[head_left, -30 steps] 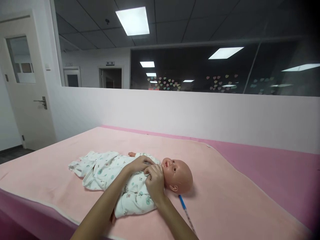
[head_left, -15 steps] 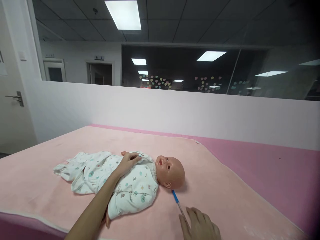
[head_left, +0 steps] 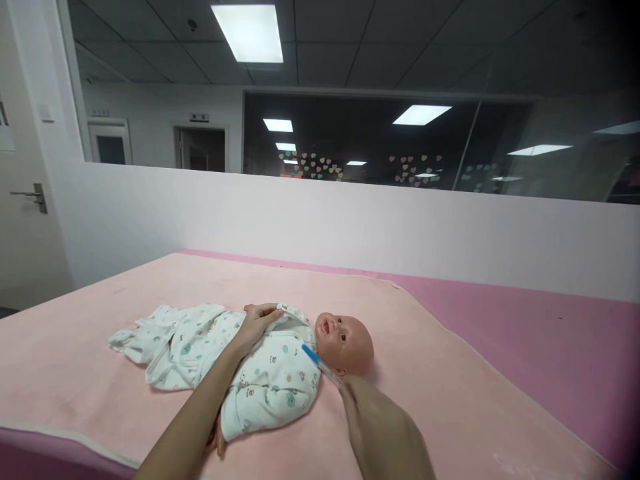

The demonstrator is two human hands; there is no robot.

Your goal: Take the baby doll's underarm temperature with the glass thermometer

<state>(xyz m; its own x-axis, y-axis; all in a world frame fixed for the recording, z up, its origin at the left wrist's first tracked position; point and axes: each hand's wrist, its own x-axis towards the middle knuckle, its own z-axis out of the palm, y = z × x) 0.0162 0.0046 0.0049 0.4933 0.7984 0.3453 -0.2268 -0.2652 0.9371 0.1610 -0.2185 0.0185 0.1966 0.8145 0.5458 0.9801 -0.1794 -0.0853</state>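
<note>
A baby doll in a white patterned sleepsuit lies on its back on a pink blanket, head to the right. My left hand rests on the doll's chest, fingers lying flat near the collar. My right hand is closed on a thin blue-tipped thermometer and holds it up with the blue end just by the doll's neck and collar.
The blanket covers a darker pink mat that runs along a low white wall with dark glass above. A door with a metal handle stands at the far left.
My right hand left the doll's collar, reached down to the thermometer lying on the blanket beside the head, picked it up and brought its blue end to the doll's neck. My left hand stayed on the chest.
</note>
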